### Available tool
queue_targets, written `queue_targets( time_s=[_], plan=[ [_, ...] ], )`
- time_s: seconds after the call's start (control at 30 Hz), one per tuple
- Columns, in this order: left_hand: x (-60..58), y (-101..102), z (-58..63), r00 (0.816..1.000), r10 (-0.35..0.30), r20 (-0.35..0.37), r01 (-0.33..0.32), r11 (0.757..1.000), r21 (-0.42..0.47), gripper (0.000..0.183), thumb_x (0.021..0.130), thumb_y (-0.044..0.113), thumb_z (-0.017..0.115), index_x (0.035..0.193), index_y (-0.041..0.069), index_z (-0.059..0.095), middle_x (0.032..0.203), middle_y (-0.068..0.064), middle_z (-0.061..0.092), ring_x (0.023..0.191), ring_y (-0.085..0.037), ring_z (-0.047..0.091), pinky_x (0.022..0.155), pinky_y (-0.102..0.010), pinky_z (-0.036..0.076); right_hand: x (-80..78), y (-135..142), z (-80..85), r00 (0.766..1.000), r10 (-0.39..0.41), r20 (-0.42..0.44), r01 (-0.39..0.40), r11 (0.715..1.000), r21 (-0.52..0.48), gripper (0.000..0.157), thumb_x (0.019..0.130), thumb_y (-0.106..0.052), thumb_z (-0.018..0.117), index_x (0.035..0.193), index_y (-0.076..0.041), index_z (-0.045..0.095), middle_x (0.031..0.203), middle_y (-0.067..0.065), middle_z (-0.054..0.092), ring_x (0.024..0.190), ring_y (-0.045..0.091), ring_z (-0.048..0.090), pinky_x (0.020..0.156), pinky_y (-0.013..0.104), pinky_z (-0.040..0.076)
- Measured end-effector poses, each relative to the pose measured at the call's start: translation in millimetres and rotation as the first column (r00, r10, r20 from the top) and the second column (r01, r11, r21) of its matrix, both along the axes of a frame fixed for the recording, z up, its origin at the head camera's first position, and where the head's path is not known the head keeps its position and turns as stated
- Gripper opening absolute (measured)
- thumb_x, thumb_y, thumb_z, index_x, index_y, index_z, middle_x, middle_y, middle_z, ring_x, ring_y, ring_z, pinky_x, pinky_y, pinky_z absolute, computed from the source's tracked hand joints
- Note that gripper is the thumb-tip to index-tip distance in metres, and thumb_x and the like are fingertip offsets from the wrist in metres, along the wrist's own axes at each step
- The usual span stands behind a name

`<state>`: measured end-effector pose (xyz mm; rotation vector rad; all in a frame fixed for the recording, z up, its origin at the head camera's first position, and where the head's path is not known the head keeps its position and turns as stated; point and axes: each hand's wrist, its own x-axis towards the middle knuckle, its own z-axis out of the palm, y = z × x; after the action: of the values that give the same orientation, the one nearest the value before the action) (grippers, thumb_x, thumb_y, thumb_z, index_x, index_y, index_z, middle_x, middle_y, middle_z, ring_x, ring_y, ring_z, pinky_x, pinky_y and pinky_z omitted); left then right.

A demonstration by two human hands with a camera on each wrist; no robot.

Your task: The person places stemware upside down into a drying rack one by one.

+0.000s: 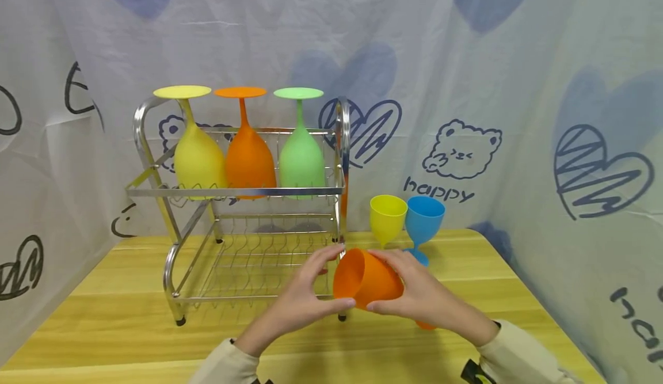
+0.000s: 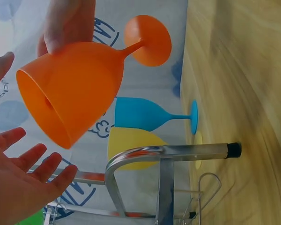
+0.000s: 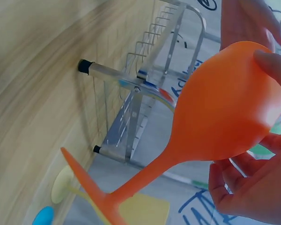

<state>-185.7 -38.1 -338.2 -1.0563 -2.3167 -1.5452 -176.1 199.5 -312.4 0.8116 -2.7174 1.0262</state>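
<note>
My right hand [image 1: 425, 292] grips an orange plastic goblet [image 1: 383, 283] by its bowl, in front of the rack's right side. The goblet is tipped on its side, its mouth facing left and its foot to the lower right, partly behind the hand in the head view. In the left wrist view its stem and round foot show whole. My left hand [image 1: 305, 295] is spread beside the goblet's mouth, thumb near the rim, with a gap between its fingers [image 2: 47, 171] and the bowl.
A two-tier metal dish rack [image 1: 238, 192] holds upside-down yellow [image 1: 199, 156], orange [image 1: 250, 162] and green [image 1: 301, 162] goblets on top. Upright yellow [image 1: 387, 217] and blue [image 1: 425, 220] goblets stand right of it on the wooden table [image 1: 129, 292]. A printed curtain hangs behind.
</note>
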Motion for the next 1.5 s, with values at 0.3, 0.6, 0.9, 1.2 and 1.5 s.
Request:
queue_targets(
  time_s=[0.3,0.6,0.9,1.2,1.5],
  plan=[
    [-0.3,3.2,-0.6,0.997,-0.021,0.072,0.024,0.999,-0.031,0.071,0.076,0.024,0.084,0.138,0.012,0.052,0.139,-0.005,0.045,0.120,-0.023,0.050,0.093,-0.035,0.051,6.5,-10.5,0.0,0.999,0.011,-0.034,-0.008,0.995,0.101,0.075,0.073,-0.044,0.083,0.134,-0.010,0.054,0.125,0.007,0.056,0.106,0.026,0.049,0.076,0.038,0.054],
    [-0.4,-2.0,-6.3,0.998,-0.042,0.057,0.036,0.994,0.104,0.065,0.075,0.014,0.084,0.132,0.009,0.054,0.130,-0.008,0.050,0.116,-0.030,0.052,0.089,-0.035,0.053,15.9,-15.4,-0.5,0.982,0.014,-0.188,0.014,0.989,0.146,0.078,0.076,-0.037,0.083,0.139,-0.007,0.049,0.132,0.010,0.055,0.115,0.029,0.050,0.089,0.051,0.050],
    [-2.1,-18.1,-11.1,0.994,-0.048,0.100,0.005,0.922,0.387,0.063,0.078,-0.007,0.075,0.134,-0.003,0.046,0.133,-0.020,0.047,0.120,-0.030,0.051,0.089,-0.037,0.053,41.0,-10.7,-3.4,0.906,0.021,-0.423,-0.105,0.979,-0.177,0.067,0.073,-0.002,0.083,0.133,-0.005,0.054,0.138,0.008,0.051,0.126,0.023,0.047,0.101,0.028,0.044],
    [4.3,-21.0,-5.3,0.980,-0.118,0.158,0.001,0.802,0.597,0.060,0.083,-0.004,0.064,0.135,-0.012,0.035,0.134,-0.016,0.042,0.115,-0.019,0.053,0.086,-0.033,0.055,47.0,-14.3,-20.6,0.998,-0.027,-0.052,-0.003,0.863,-0.505,0.045,0.086,-0.002,0.072,0.128,-0.004,0.058,0.128,0.009,0.060,0.115,0.013,0.056,0.090,0.025,0.052],
    [14.1,-16.0,2.9,0.958,-0.186,0.220,-0.002,0.760,0.650,0.058,0.083,0.003,0.061,0.135,-0.005,0.037,0.135,-0.017,0.041,0.119,-0.022,0.052,0.092,-0.032,0.052,31.5,-28.4,-0.1,0.908,0.170,0.383,0.203,0.620,-0.758,0.060,0.094,-0.008,0.063,0.147,-0.006,0.034,0.147,0.015,0.042,0.132,0.028,0.042,0.100,0.032,0.046]
  ],
)
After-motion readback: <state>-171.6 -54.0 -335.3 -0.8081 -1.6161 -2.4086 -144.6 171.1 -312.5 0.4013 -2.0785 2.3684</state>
